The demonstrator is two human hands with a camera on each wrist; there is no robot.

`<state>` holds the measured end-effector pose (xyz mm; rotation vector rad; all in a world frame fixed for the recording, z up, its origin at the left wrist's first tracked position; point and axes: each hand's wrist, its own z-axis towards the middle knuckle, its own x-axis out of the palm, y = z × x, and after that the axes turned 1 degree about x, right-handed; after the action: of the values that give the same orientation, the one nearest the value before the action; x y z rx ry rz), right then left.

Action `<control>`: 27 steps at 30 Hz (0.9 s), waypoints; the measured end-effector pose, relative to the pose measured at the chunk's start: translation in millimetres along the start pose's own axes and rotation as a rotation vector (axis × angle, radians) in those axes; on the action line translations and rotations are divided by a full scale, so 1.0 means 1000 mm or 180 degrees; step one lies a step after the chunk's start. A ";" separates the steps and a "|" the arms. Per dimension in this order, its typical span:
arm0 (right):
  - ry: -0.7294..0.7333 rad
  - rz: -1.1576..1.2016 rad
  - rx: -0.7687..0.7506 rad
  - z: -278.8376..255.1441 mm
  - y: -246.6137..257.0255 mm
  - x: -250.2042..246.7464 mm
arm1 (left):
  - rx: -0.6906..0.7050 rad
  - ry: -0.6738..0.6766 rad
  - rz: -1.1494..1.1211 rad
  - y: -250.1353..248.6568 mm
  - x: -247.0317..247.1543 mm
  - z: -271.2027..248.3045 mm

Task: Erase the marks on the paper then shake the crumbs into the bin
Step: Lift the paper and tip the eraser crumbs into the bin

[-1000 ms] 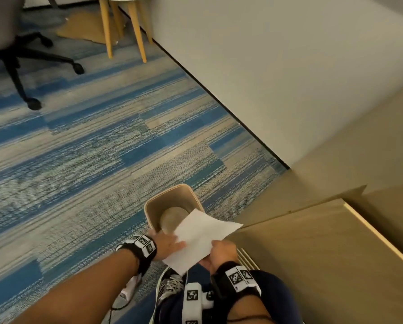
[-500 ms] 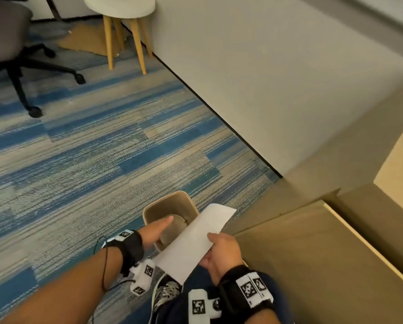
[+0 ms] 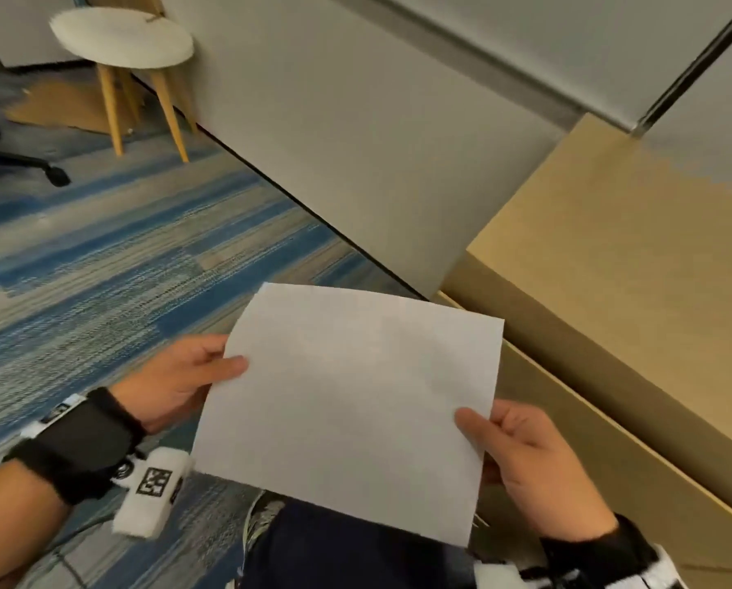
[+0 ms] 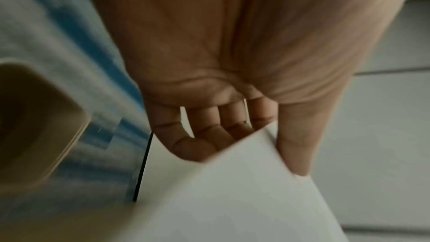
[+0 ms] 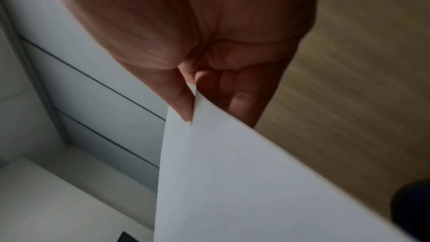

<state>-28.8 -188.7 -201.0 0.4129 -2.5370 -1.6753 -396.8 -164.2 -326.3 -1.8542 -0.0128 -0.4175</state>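
A blank white sheet of paper [image 3: 351, 406] is held up flat in front of me, over my lap. My left hand [image 3: 186, 380] pinches its left edge, thumb on top and fingers under it. My right hand [image 3: 521, 457] pinches the right edge the same way. In the left wrist view the paper [image 4: 244, 200] lies between thumb and fingers, and the tan bin [image 4: 35, 122] shows at the far left. The right wrist view shows the paper [image 5: 256, 181] pinched at its corner. In the head view the sheet hides the bin.
A wooden desk [image 3: 636, 299] stands to my right, its edge close to the right hand. A grey wall panel [image 3: 356, 142] runs behind. A white stool [image 3: 122, 40] and an office chair base [image 3: 37, 167] stand on the blue striped carpet [image 3: 101, 257] at the far left.
The paper came up from above the bin and now faces me flat. My left hand, open near the bin before, has taken hold of the sheet's left edge. The view has tilted upward.
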 end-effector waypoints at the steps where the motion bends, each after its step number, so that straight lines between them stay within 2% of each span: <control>1: -0.0070 -0.0030 -0.0040 -0.009 0.000 -0.005 | 0.0091 -0.0043 0.0272 -0.010 0.008 -0.002; 4: -0.0198 -0.0067 -0.0106 -0.035 0.002 -0.017 | 0.0183 -0.0018 0.0944 -0.025 0.027 -0.007; 13: -0.0604 0.0132 -0.0405 -0.103 0.013 -0.072 | 0.0722 0.0368 0.1499 -0.082 0.096 -0.012; 21: -0.1362 0.0266 -0.0659 -0.160 0.033 -0.133 | 0.1220 0.0783 0.1838 -0.147 0.205 0.021; 27: -0.2143 -0.0040 -0.0774 -0.197 0.039 -0.185 | 0.1168 0.0989 0.1837 -0.182 0.285 0.056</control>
<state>183.0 -301.1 -70.0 -0.1962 -2.6583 -2.4135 -154.1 -110.0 -90.6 -1.3381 0.6040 -0.2680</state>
